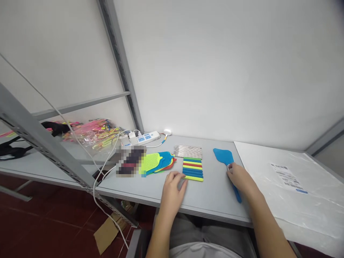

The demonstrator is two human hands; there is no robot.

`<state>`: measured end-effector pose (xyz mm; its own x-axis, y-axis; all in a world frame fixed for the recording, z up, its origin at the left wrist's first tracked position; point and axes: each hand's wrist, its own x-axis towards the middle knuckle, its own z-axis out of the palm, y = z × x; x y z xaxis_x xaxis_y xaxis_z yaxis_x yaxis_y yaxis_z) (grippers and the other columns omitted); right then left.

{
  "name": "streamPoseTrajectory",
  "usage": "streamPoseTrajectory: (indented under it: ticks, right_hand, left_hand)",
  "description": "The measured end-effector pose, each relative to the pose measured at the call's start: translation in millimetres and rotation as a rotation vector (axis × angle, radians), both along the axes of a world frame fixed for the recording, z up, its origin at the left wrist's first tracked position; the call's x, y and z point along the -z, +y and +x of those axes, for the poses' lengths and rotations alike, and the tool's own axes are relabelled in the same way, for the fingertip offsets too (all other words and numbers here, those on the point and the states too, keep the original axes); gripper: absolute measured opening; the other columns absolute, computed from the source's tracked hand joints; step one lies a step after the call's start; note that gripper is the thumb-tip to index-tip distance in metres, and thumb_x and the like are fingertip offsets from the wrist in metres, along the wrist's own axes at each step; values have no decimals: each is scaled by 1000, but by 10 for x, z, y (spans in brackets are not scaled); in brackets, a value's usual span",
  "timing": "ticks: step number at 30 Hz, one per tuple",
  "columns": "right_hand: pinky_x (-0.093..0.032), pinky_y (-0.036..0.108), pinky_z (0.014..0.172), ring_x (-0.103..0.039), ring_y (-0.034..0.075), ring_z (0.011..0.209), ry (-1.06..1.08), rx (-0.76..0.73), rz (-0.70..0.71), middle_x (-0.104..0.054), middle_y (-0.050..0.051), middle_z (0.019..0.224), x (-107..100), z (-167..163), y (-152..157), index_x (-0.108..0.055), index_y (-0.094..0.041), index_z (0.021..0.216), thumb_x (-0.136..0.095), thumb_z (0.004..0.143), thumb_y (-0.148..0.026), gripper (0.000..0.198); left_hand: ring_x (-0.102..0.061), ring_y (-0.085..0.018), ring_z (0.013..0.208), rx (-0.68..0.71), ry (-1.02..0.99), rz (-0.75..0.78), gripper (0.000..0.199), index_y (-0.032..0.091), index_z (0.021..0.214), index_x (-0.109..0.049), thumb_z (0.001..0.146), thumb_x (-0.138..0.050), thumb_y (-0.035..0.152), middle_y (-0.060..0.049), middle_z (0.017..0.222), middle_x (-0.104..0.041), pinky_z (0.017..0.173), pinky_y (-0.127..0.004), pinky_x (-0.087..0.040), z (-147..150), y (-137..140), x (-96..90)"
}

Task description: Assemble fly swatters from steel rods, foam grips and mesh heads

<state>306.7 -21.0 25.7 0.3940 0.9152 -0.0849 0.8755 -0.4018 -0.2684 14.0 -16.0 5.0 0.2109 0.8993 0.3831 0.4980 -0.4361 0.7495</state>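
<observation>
My right hand (240, 175) is closed around the shaft of a blue fly swatter (224, 155), whose head points away from me and whose handle points toward me. My left hand (173, 186) rests near the table's front edge, thumb and forefinger apart. Its fingertips are at the left end of a yellow handle (195, 178), the nearest in a row of blue, red, yellow and green handles (192, 165). Behind these lie several thin metal rods (187, 151), side by side. Yellow, blue and red swatter heads (152, 162) overlap in a pile to the left.
A white power strip (147, 137) with plugs and cables sits at the back. Left of the pile is a blurred dark object (131, 162). White plastic wrapping (303, 190) covers the table's right side. A metal upright (51, 138) and colourful bagged items (92, 132) are at left.
</observation>
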Motion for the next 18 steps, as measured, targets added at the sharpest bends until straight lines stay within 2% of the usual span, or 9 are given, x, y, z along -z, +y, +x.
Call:
streamPoseTrajectory:
  ticks: [4,8,11,14,16,18]
  right_hand:
    - [-44,34,76,-64,30,100,-54,-9,-46,-63,22,108,3,42,216,-53,-6,119,-42,93,-22,33]
    - [-46,39,75,-64,34,100,-120,-50,-50,-57,26,118,-159,-17,381,-51,-6,125,-44,93,-27,39]
    - [-47,38,77,-63,31,102,-126,-195,-24,-56,21,125,-353,-199,644,-51,-13,127,-43,94,-28,37]
    - [-46,33,85,-61,23,106,-91,-416,7,-60,12,125,-506,-470,1079,-54,-20,125,-42,97,-27,32]
    - [-46,32,89,-60,20,107,-73,-536,13,-62,9,122,-547,-651,1412,-57,-21,122,-43,98,-27,28]
    - [-49,37,89,-61,20,103,-70,-608,-7,-62,10,120,-541,-801,1717,-60,-19,119,-50,97,-31,27]
  left_hand:
    - [-52,-24,106,0,95,9,21,25,108,-66,90,-55,24,-6,109,-54,93,-39,-46,35,-19,30]
    - [-51,-24,108,-1,150,-13,21,27,108,-64,90,-54,22,-6,110,-52,91,-40,-48,49,-35,12]
    - [-51,-24,107,2,126,-37,15,26,100,-65,89,-55,21,-7,112,-51,90,-40,-49,44,-32,8]
    - [-52,-25,106,5,82,-55,8,23,90,-63,87,-58,19,-7,111,-52,90,-41,-49,41,-26,13]
    - [-53,-25,106,6,73,-61,8,23,90,-61,84,-61,17,-7,111,-53,89,-41,-49,41,-27,15]
    - [-53,-26,106,12,83,-67,14,23,92,-61,81,-65,16,-7,111,-54,88,-42,-50,41,-32,15]
